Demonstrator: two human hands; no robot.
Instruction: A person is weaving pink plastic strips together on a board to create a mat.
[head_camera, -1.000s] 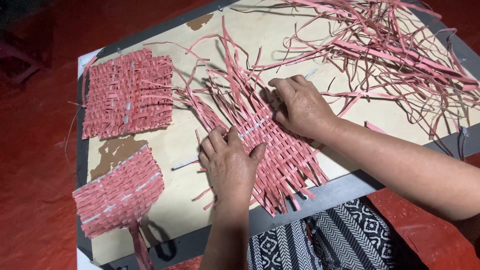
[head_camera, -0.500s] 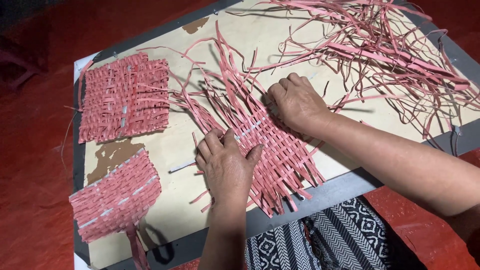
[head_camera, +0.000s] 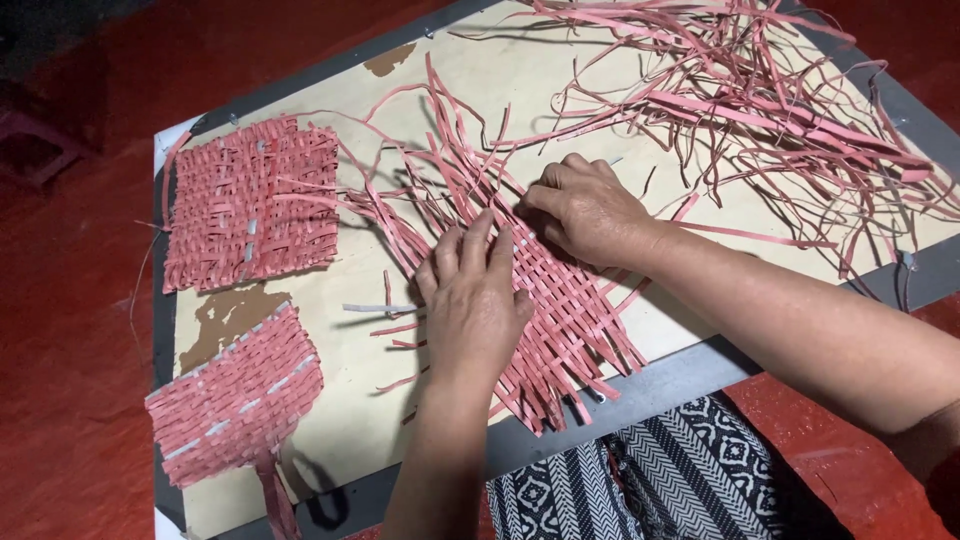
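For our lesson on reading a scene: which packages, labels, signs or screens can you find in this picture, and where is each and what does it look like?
None in view. The board holds only a half-woven pink mat under the left hand and right hand, two finished pink mats, and a heap of loose pink strips.

Setting: informal home craft spot at floor level. A worn plywood board (head_camera: 690, 330) lies on a red floor (head_camera: 70, 330). Beside the board's left edge, a dark stool (head_camera: 35, 150).
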